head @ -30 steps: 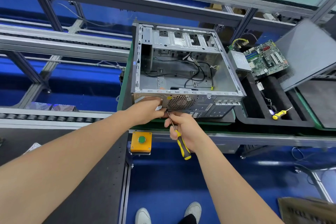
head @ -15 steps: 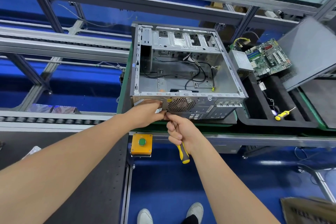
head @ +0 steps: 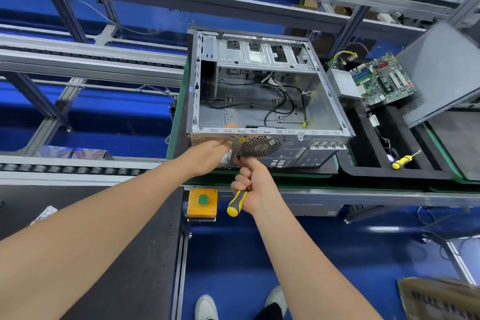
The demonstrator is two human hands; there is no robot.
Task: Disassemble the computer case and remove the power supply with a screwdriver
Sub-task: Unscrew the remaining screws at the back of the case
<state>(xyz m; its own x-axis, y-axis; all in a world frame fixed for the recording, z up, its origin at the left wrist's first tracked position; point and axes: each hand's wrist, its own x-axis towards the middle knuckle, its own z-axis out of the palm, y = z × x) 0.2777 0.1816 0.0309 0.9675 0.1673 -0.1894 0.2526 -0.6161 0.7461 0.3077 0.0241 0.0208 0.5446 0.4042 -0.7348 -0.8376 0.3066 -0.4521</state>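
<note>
Nearest us, below the computer case [head: 259,101], our right hand [head: 255,184] has its fingers curled tight round the yellow-and-black handle of the screwdriver [head: 237,202]. The handle's butt sticks out under the palm. The shaft is hidden behind the hand, so we cannot tell where its tip sits. The top of that fist reaches the case's rear panel just under the left rim of the round fan grille [head: 259,146]. Left of the fist, below the case's near edge, an orange button box [head: 202,201] with a green button hangs on the bench rail.

Our left hand [head: 210,153] grips the left part of the same rear panel, with its fingers bent against the metal and one fingertip hooked over the panel's top rim. Something pale and silvery shows under that hand, and we cannot tell what it is.

The case lies on its side, open upward, with loose black cables inside. Just beside its right wall, the grey power supply [head: 342,83] sits outside the case, next to a green motherboard [head: 381,80]. Also right of the case, a second yellow screwdriver [head: 402,161] lies in a black tray [head: 363,171].
</note>
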